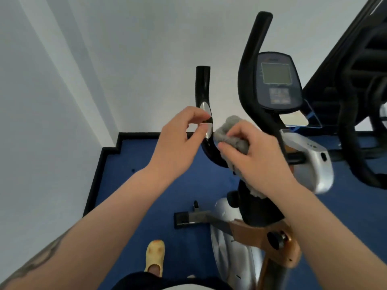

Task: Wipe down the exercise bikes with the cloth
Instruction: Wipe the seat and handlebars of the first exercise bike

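grey cloth (230, 133) pressed against the exercise bike's (236, 243) left handlebar (204, 101).

the right hand (257, 155) grips the bunched cloth, fingers curled round it, against the inner side of the black bar beside its silver pulse sensor (206, 120). the left hand (178, 139) pinches the bar at that sensor with thumb and fingertips. the console (276, 80) stands to the right, above blue carpet (146, 181); a yellow shoe (155, 256) shows below.
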The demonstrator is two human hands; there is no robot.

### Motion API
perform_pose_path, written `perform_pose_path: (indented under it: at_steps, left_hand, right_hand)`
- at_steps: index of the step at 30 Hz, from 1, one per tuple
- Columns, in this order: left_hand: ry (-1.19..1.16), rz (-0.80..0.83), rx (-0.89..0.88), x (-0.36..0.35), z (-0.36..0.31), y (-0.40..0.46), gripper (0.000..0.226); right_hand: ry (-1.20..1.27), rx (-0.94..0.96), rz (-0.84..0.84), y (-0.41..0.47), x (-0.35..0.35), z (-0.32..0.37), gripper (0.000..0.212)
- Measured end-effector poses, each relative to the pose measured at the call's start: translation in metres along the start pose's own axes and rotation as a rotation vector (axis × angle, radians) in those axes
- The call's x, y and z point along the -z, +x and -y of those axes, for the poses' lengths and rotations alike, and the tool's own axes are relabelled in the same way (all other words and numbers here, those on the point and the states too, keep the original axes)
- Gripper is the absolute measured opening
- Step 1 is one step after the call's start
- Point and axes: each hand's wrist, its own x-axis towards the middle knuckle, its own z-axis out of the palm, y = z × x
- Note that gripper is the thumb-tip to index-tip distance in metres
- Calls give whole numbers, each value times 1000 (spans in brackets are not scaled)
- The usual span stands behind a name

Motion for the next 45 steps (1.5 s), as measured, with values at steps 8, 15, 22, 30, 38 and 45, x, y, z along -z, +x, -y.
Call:
perform_pose_path:
  at_steps: [8, 15, 22, 30, 38, 45]
  left_hand:
    - [246, 112, -149, -12, 27, 0, 29]
    - [278, 172, -196, -22, 41, -8, 36]
    - [241, 143, -181, -26, 39, -10, 32]
    - [244, 143, -197, -25, 42, -8, 32]
    - [237, 160, -246, -23, 49, -6, 34]
    - [264, 164, -361, -13, 59, 7, 33]
  right_hand:
    - [37, -92, 110, 15, -8, -24, 30]
    - [-134, 4, 384, 27, 20, -49, 35]
    - [-223, 155, 528, 36, 23, -52, 46]
    - [-437, 222, 533, 35, 34, -57, 37]
    - [-470, 129, 492, 33, 38, -58, 44]
    - [-255, -26, 447, 32, 16, -45, 40]
